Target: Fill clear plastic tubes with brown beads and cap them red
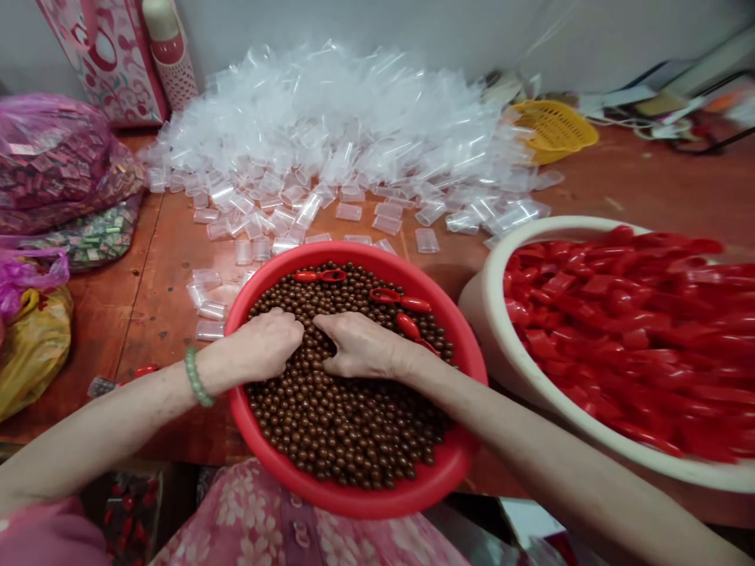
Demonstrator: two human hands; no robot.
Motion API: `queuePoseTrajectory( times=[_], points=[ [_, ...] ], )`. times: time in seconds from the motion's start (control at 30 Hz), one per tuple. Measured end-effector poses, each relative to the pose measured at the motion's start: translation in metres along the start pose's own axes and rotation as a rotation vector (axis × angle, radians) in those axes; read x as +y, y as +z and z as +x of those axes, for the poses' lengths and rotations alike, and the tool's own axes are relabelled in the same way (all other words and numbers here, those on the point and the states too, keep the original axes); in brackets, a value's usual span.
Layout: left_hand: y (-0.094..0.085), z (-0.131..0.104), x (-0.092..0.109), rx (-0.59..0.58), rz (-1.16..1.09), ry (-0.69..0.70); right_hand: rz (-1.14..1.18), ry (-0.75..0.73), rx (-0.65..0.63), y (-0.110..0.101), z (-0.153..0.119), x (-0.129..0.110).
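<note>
Brown balls (354,428) fill the basin (354,504) on the surface (168,295). Inside the basin, my left grip (274,346) is curled narrow on the balls; whether it holds any, I cannot tell. My right grip (330,344) faces it, thumb and forefinger parted, fingertips partly hidden. Scoops (414,303) lie toward the basin's far side. A tub (495,314) stands right of the basin, clear sleeves (348,134) heaped behind.

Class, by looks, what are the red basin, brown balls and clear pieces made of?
Red basin: probably plastic, shiny, with a smooth rim. Brown balls: glossy with small highlights; perhaps chocolate or plastic. Clear pieces: likely thin, glossy plastic, see-through with bright glints.
</note>
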State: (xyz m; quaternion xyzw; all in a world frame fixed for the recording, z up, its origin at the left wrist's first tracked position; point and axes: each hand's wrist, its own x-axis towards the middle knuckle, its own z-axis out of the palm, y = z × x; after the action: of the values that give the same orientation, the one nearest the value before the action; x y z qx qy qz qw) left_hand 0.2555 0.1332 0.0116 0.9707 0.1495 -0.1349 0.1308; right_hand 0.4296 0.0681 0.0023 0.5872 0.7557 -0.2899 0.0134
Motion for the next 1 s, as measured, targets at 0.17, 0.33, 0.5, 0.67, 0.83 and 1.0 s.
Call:
queuePoseTrajectory(
  times=[0.17, 0.33, 0.5, 0.67, 0.83, 1.0],
  points=[
    [0.004, 0.001, -0.011, 0.054, -0.277, -0.051, 0.182, -0.010, 0.101, 0.004, -0.006, 0.008],
    [0.004, 0.000, -0.014, 0.184, -0.672, -0.045, 0.453, -0.083, 0.262, 0.002, -0.019, 0.011],
    [0.005, -0.005, -0.010, 0.273, -0.983, -0.047, 0.510, -0.108, 0.340, 0.005, -0.025, 0.013],
    [0.006, -0.015, -0.002, 0.329, -1.189, -0.013, 0.476, -0.183, 0.398, 0.011, -0.024, 0.017],
    [0.007, -0.020, 0.004, 0.391, -1.161, -0.021, 0.396, -0.176, 0.367, 0.015, -0.025, 0.016],
    [0.006, -0.022, 0.007, 0.467, -1.190, -0.017, 0.269, -0.172, 0.333, 0.021, -0.025, 0.011]
  ],
)
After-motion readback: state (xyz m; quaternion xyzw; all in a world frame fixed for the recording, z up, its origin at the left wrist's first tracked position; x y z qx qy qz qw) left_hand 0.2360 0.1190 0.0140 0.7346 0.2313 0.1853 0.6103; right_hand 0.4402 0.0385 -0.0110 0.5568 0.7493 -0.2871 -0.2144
